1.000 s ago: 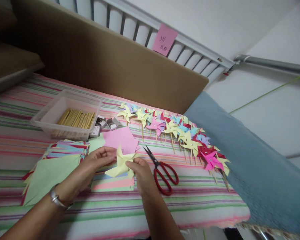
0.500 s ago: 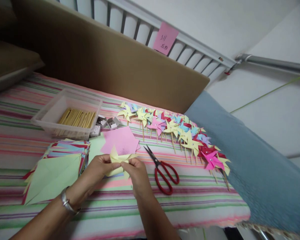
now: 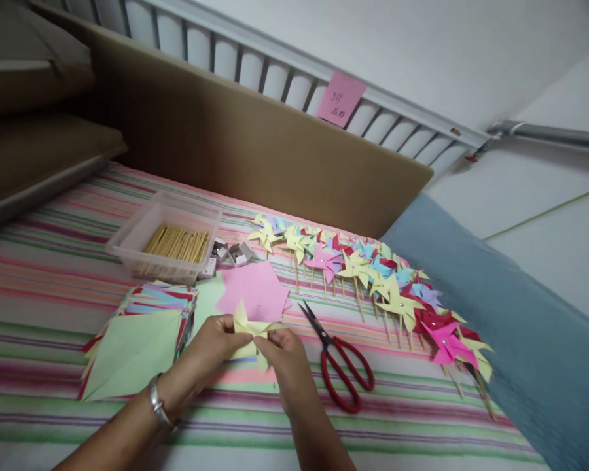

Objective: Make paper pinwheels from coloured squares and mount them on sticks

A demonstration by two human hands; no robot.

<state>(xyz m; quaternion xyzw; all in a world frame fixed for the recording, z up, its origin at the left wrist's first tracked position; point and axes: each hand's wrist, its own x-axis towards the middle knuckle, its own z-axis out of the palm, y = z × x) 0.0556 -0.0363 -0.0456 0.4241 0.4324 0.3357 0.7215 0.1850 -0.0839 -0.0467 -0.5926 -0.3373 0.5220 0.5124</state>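
Over the loose sheets point(image 3: 245, 376) on the striped cloth point(image 3: 226, 435), a yellow pinwheel point(image 3: 256, 326) is pinched at its middle by the left hand point(image 3: 211, 350) and right hand point(image 3: 289, 356), both closed to a fingertip grip with thumbs nearly meeting, presumably so that the folded points cannot spring loose. Just beside the right hand, the scissors point(image 3: 328, 340) are laid with handles nearest, seemingly for easy reach. The sticks point(image 3: 177, 244) are gathered in a plastic box point(image 3: 127, 252), probably against rolling. Farther right, mounted pinwheels point(image 3: 356, 267) are lined up clear of the hands, likely to spare their blades from crushing.
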